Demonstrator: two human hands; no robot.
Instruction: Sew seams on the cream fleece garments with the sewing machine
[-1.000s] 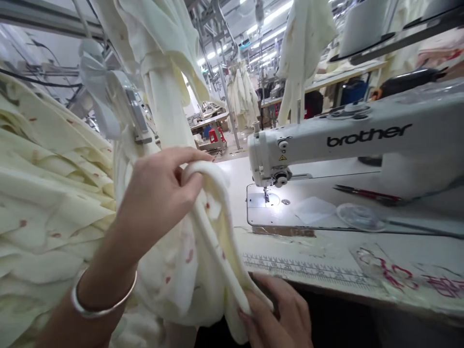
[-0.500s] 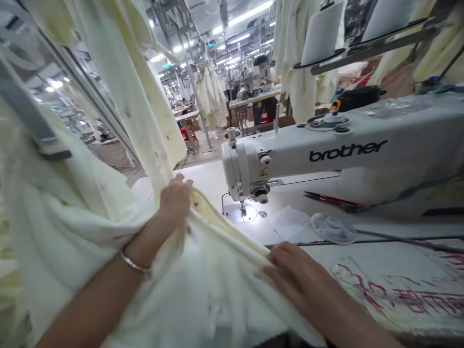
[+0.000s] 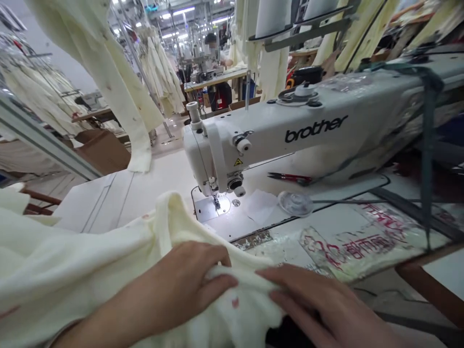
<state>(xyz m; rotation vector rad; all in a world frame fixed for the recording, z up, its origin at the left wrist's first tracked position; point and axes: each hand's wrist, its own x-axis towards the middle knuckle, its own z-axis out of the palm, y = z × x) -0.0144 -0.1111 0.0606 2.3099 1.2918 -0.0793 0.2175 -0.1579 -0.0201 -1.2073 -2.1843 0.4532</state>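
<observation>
Left hand (image 3: 181, 280) and right hand (image 3: 311, 302) on cream fabric (image 3: 72, 256) near a Brother sewing machine (image 3: 261, 135)

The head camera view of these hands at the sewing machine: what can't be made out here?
- Cloth: the part under the left hand is hidden by that hand.
- Right hand: the forearm is cut off by the bottom edge.
- Needle: too small to see any thread.
- Red writing: too blurred to read.

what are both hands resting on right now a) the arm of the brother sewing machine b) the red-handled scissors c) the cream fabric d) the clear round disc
C: the left hand and the right hand both lie on the bunched cream fabric, in front of and apart from the Brother sewing machine.
</observation>
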